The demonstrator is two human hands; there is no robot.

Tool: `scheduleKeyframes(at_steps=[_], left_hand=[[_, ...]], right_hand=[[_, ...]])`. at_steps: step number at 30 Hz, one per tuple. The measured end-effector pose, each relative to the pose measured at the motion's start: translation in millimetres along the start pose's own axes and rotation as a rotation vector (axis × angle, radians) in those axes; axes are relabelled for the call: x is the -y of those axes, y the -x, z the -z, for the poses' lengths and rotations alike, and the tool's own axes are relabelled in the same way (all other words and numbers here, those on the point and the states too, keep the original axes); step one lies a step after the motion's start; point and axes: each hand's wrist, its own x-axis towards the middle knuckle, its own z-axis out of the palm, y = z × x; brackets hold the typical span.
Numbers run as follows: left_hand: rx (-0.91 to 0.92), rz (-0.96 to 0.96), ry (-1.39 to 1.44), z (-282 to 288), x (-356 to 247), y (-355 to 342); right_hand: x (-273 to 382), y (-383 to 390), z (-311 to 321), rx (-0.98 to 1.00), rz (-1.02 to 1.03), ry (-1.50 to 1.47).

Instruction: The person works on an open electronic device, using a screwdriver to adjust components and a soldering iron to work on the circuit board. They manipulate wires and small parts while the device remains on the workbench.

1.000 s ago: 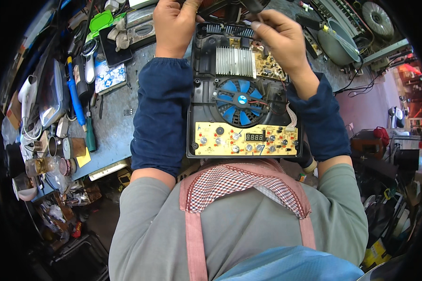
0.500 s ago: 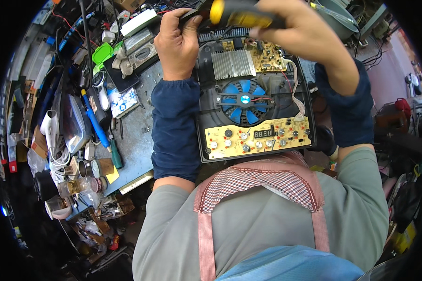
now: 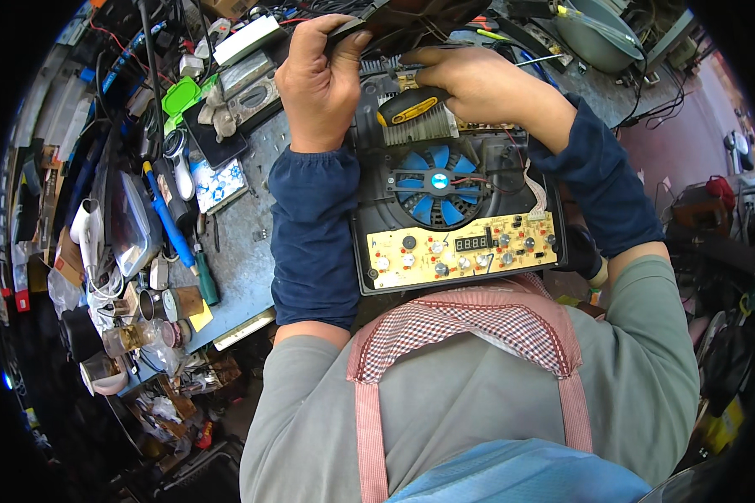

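An opened induction cooker (image 3: 495, 186) lies at the table edge in front of me, its black housing tilted against my apron. Inside are a blue fan (image 3: 439, 181), a finned heat sink (image 3: 428, 130) and a yellow control board (image 3: 470, 251) with a small display. My left hand (image 3: 320, 84) pinches the edge of a dark cover (image 3: 415, 27) raised at the far side. Over the heat sink, my right hand (image 3: 478, 88) grips a screwdriver (image 3: 409, 107) by its black and yellow handle; its shaft points right, away from the housing. The rear circuit board is mostly hidden behind that hand.
Tools crowd the left of the table: a blue soldering iron (image 3: 169, 222), a green-handled screwdriver (image 3: 205, 275) and a dark phone-like slab (image 3: 214, 138). A grey bowl (image 3: 600, 38) stands at the far right, with black cables (image 3: 653, 96) beside it.
My right hand has come down and nearer, over the heat sink, and the screwdriver handle has dropped with it. My left hand still holds the cover, whose underside now shows more.
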Motion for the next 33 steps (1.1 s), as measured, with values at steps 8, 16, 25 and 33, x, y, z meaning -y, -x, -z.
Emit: scheduleKeyframes(at_steps=[8, 16, 25, 33], left_hand=[[0.022, -0.044, -0.019, 1, 5, 1], [0.009, -0.023, -0.039, 0, 3, 0], [0.009, -0.049, -0.038, -1, 1, 0], [0.105, 0.027, -0.045, -11, 6, 10]], right_hand=[[7, -4, 1, 0.038, -0.007, -0.01], [3, -6, -4, 0.027, 0.029, -0.004], [17, 4, 14, -0.032, 0.016, 0.034], [23, 36, 170, -0.2, 0.208, -0.883]])
